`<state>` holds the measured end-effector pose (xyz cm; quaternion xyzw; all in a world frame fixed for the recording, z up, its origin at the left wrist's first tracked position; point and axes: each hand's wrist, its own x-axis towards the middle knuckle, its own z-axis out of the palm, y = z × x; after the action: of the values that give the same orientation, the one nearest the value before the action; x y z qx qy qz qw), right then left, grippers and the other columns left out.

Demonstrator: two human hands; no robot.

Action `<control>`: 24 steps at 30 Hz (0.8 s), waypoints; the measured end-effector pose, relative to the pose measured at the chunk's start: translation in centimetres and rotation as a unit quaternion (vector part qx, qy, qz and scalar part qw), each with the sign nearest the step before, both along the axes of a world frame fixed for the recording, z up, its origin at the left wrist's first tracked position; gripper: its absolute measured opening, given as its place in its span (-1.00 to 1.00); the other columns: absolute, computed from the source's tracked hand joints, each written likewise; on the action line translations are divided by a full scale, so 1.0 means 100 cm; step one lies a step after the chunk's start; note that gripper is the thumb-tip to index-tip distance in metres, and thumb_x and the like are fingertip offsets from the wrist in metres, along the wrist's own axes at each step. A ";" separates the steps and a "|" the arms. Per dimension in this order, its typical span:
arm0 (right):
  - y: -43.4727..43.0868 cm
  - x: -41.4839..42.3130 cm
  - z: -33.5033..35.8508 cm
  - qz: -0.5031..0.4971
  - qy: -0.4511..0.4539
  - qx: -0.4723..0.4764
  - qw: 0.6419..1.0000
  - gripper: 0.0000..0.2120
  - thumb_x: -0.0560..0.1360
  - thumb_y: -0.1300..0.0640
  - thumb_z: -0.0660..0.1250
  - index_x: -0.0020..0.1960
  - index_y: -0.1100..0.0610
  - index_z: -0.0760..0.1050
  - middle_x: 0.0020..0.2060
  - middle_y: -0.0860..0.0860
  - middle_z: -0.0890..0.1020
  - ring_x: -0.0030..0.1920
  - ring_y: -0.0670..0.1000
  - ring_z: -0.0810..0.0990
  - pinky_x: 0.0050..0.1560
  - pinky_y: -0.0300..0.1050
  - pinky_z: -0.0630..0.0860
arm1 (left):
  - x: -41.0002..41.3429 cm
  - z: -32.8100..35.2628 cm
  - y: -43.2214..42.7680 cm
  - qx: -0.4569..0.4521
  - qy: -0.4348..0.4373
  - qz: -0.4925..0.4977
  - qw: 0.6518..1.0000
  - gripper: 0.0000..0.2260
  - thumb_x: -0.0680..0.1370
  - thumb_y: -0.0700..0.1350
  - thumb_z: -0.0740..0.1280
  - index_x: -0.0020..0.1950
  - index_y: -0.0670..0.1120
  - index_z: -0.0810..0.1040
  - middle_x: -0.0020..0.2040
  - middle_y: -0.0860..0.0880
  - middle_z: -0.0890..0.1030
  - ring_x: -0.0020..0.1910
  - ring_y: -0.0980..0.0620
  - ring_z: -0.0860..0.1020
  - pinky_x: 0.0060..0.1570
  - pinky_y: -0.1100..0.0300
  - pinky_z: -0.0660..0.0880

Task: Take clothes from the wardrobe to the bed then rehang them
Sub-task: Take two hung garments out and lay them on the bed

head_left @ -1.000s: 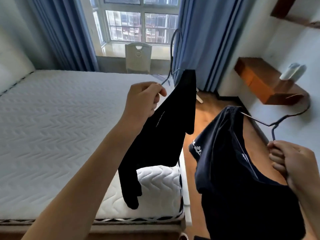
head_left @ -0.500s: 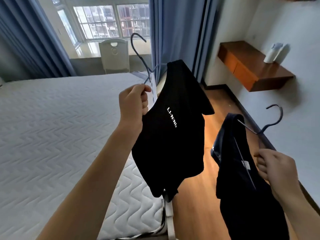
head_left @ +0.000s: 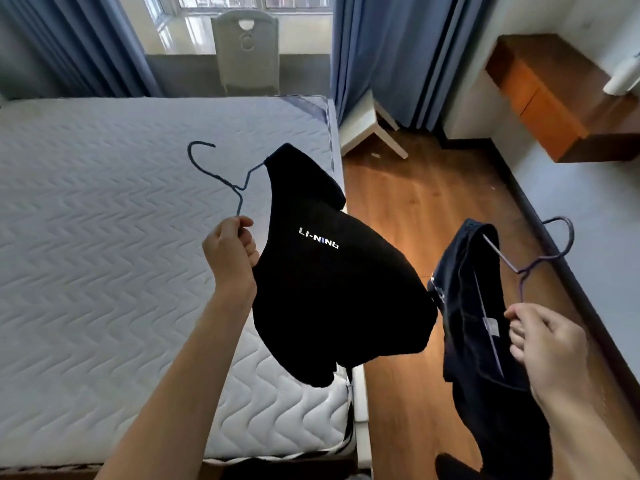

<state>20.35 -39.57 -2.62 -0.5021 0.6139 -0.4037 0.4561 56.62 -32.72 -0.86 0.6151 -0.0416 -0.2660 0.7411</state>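
- Left hand (head_left: 230, 252) is raised over the right edge of the bed (head_left: 104, 237). Its fingers (head_left: 242, 225) are curled and pinch the wire of the dark hanger (head_left: 221, 174) just below the hook.
- A black T-shirt (head_left: 332, 289) with white lettering hangs from that hanger, partly over the mattress edge and partly over the wooden floor (head_left: 415, 202). It isn't touching the bed yet.
- Right hand (head_left: 550, 344) is low beside the bed, over the floor. Its fingers (head_left: 523, 313) are closed round the neck of a purple hanger (head_left: 540, 258).
- A navy garment (head_left: 485, 341) droops from that hanger, well clear of the mattress.
- Likely reason for the grip: held by the wire, both pieces stay on their hangers, one per hand, so each can be laid down separately.
- Judged step: carrying to the bed. Neither piece is set down.
- Versus 0.5 s ago: the view tips down and the window is mostly cut off.
- The left hanger now leans flatter, with its hook pointing left over the mattress.
- The black shirt has swung so the lettering reads level.
- Both grips are unchanged.
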 end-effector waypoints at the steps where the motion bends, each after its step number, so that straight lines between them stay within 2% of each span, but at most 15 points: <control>1: 0.004 0.016 -0.008 -0.005 0.006 0.001 1.000 -0.79 0.50 0.26 0.25 -0.26 0.37 0.44 -0.48 0.04 0.27 -0.52 -0.07 0.20 -0.44 -0.18 0.15 | 0.015 -0.018 0.013 0.009 0.003 0.006 1.000 -0.79 0.49 -0.25 0.16 -0.32 -0.12 0.46 -0.57 0.08 0.24 -0.57 0.13 0.16 -0.58 0.27 0.06; 6: 0.035 0.115 -0.055 -0.030 0.020 0.021 0.999 -0.80 0.47 0.24 0.25 -0.31 0.28 0.47 -0.56 -0.09 0.29 -0.53 -0.07 0.21 -0.52 -0.21 0.15 | 0.113 -0.112 0.087 0.077 0.024 0.047 0.996 -0.80 0.48 -0.26 0.15 -0.33 -0.13 0.45 -0.55 0.06 0.24 -0.56 0.12 0.16 -0.58 0.27 0.06; 11: 0.069 0.225 -0.098 -0.041 0.008 0.039 0.998 -0.78 0.46 0.22 0.24 -0.35 0.18 0.47 -0.60 -0.12 0.30 -0.54 -0.10 0.22 -0.54 -0.26 0.13 | 0.207 -0.202 0.148 0.142 0.054 0.095 0.984 -0.79 0.44 -0.25 0.18 -0.39 -0.12 0.44 -0.52 0.01 0.24 -0.55 0.10 0.16 -0.53 0.24 0.05; 17: 0.126 0.377 -0.178 0.038 -0.025 0.063 0.997 -0.70 0.49 0.27 0.22 -0.42 0.15 0.39 -0.59 -0.12 0.26 -0.53 -0.06 0.17 -0.52 -0.20 0.08 | 0.302 -0.303 0.209 0.204 0.063 0.159 0.964 -0.83 0.41 -0.23 0.17 -0.39 -0.13 0.42 -0.46 -0.05 0.25 -0.51 0.07 0.18 -0.49 0.18 0.07; 19: 0.146 0.423 -0.208 0.061 -0.026 0.070 0.995 -0.72 0.49 0.28 0.22 -0.40 0.21 0.39 -0.59 -0.13 0.27 -0.53 -0.07 0.18 -0.52 -0.22 0.12 | 0.330 -0.332 0.227 0.217 0.050 0.175 0.959 -0.82 0.41 -0.22 0.17 -0.40 -0.13 0.42 -0.48 -0.04 0.27 -0.50 0.06 0.19 -0.48 0.18 0.09; 22: 0.176 0.482 -0.253 0.072 -0.075 0.100 0.989 -0.78 0.51 0.33 0.20 -0.30 0.37 0.37 -0.55 -0.07 0.23 -0.52 -0.10 0.15 -0.54 -0.25 0.10 | 0.372 -0.376 0.248 0.239 0.038 0.207 0.948 -0.82 0.41 -0.22 0.17 -0.40 -0.11 0.43 -0.53 0.02 0.30 -0.52 0.06 0.22 -0.48 0.18 0.11; 24: 0.194 0.513 -0.284 0.086 -0.077 0.115 0.987 -0.78 0.52 0.33 0.21 -0.29 0.36 0.40 -0.53 -0.05 0.24 -0.51 -0.09 0.17 -0.53 -0.20 0.11 | 0.393 -0.409 0.261 0.273 0.024 0.216 0.937 -0.82 0.41 -0.17 0.17 -0.39 -0.09 0.44 -0.49 -0.01 0.35 -0.47 0.02 0.28 -0.43 0.12 0.21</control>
<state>71.69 -20.13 -31.03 -0.4647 0.5741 -0.3273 0.5894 95.94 -6.60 -41.74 0.7817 0.1838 -0.1154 0.5847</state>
